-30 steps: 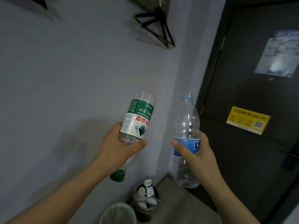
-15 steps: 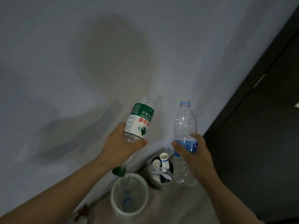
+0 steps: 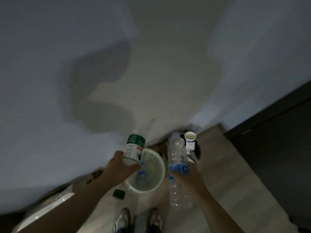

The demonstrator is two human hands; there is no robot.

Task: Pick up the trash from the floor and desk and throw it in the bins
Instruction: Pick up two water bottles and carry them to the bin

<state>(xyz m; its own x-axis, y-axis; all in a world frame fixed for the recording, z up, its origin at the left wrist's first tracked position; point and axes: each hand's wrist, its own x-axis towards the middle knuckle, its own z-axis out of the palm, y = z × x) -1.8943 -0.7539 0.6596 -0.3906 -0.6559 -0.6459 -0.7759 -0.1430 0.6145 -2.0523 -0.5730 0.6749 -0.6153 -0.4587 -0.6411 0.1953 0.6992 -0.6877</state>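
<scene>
Two plastic bottles are held in the air over the bins, one in each hand. The left hand (image 3: 121, 167) grips the green-labelled bottle (image 3: 134, 147) around its middle, fingers and thumb curled round it; this bottle is upside down and tilted, its clear base pointing up toward the wall (image 3: 84, 47) and its green cap (image 3: 119, 194) hanging below the forearm. The label end of it sits above the left rim of the white bin (image 3: 163, 170). The right hand (image 3: 186, 178) grips the blue-labelled bottle (image 3: 178, 157) at its label, thumb wrapped across the front; this one is close to upright, neck up, with its clear lower half reaching down past the hand, just to the right of the white bin. The white bin stands on the floor (image 3: 227, 179) near the foot of the wall, lined with a pale bag, and something clear with a blue patch, probably another bottle (image 3: 141, 176), lies inside, too blurred to tell for sure. Just behind and to the right, against the wall, stands a dark bin (image 3: 198, 153) with a white paper cup (image 3: 190, 140) sticking out of its top. A pair of shoes (image 3: 122, 219) shows at the bottom edge, toes toward the bins. A dark door (image 3: 277, 140) fills the right side, and a pale plastic bag (image 3: 45, 209) lies on the floor at lower left.
</scene>
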